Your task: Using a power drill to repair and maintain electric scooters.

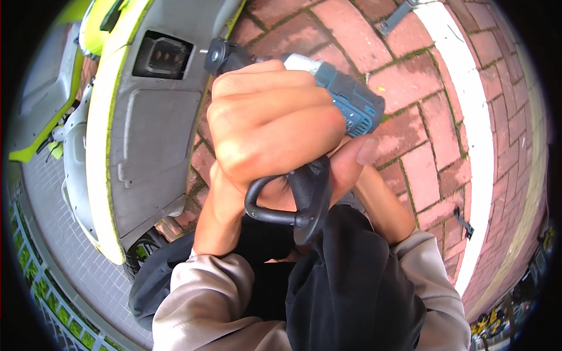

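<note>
1. Above the bricks [404, 82], the tool [351, 105] hangs beside the panel [158, 140], its middle clamped under the left hand [272, 126]. From where I stand, the right forearm [383, 205] runs in beneath; the right hand is too covered for me to tell its grip, and I cannot say whose thumb [357, 161] shows below the fingers.

2. The black head [225, 57] lies just beside the panel's edge, its pin [203, 51] pointing toward the recess [163, 55]. A small swing of the wrists could scrape the panel.

3. Nearer the person's body, the black loop [275, 217] sits close around skin. Should the tool twist, a finger there could be pinched; I cannot make out what the loop is fixed to.

4. Closed fingers hide much of the tool, so a trigger, if one lies under them, could be squeezed by accident.

5. Nothing I can see supports the tool from below. Were the grip to loosen, it could drop onto hard bricks and crack.
</note>
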A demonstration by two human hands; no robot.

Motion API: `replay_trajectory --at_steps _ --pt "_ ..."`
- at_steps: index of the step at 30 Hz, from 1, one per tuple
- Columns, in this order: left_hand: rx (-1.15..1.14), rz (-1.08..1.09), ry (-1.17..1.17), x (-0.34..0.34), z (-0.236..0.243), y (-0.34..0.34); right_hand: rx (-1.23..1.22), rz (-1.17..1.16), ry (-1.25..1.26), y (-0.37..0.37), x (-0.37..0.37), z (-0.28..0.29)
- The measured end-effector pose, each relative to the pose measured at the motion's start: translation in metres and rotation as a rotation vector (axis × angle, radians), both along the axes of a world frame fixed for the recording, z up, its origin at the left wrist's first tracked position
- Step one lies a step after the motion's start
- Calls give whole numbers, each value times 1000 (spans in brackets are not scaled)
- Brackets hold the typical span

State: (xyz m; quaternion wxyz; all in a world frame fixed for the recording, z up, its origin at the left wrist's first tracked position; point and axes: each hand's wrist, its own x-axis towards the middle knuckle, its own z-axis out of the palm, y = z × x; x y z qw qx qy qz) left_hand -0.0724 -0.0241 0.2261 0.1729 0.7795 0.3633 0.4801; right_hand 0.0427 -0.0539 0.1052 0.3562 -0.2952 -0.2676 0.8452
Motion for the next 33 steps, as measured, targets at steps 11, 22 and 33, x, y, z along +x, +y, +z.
replay_trajectory --at_steps 11,22,33 --pt "-137 122 131 -75 24 16 -246 193 45 -10 -48 -29" --pt "-145 251 -107 -87 28 14 -272 240 77 -6 -61 -1" --pt "25 281 -242 -99 46 12 -238 136 -1 -9 -52 17"
